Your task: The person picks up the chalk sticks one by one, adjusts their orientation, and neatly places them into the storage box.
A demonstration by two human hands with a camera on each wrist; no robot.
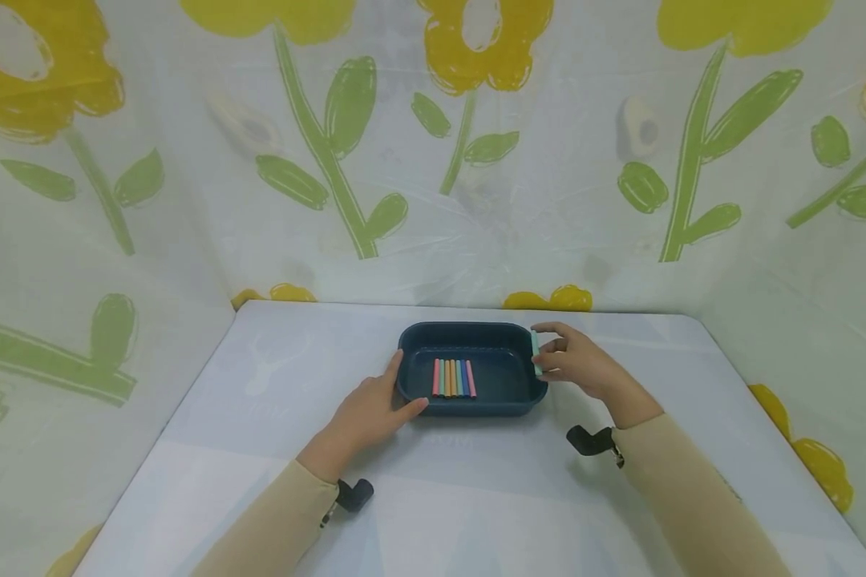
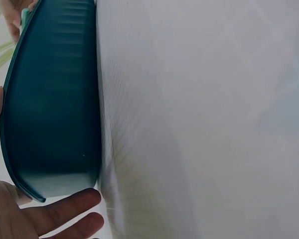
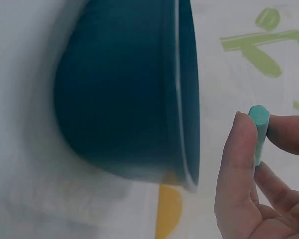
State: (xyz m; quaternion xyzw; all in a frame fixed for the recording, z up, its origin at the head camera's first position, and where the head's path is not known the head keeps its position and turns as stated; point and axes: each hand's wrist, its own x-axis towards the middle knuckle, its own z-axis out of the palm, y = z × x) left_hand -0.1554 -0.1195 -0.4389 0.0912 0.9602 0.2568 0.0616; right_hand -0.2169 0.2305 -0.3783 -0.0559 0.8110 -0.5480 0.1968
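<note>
A dark blue rectangular dish (image 1: 505, 408) sits on the white table, with several coloured chalk sticks (image 1: 453, 378) lying side by side in its left half. My left hand (image 1: 364, 413) rests against the dish's left end, its thumb on the front rim and index finger along the left side. In the left wrist view, straight fingers (image 2: 65, 209) touch the dish's outer wall (image 2: 55, 114). Just above the dish's right end, my right hand (image 1: 580, 365) pinches a mint-green chalk stick (image 1: 536, 353). The right wrist view shows this chalk (image 3: 259, 119) between thumb and fingers, beside the dish (image 3: 124, 89).
The white table (image 1: 469, 497) extends around the dish on all sides. Behind it and at both sides hangs a flower-printed sheet (image 1: 548, 200). A black wrist mount (image 1: 355, 495) is on the left wrist, and another black mount (image 1: 590, 441) on the right.
</note>
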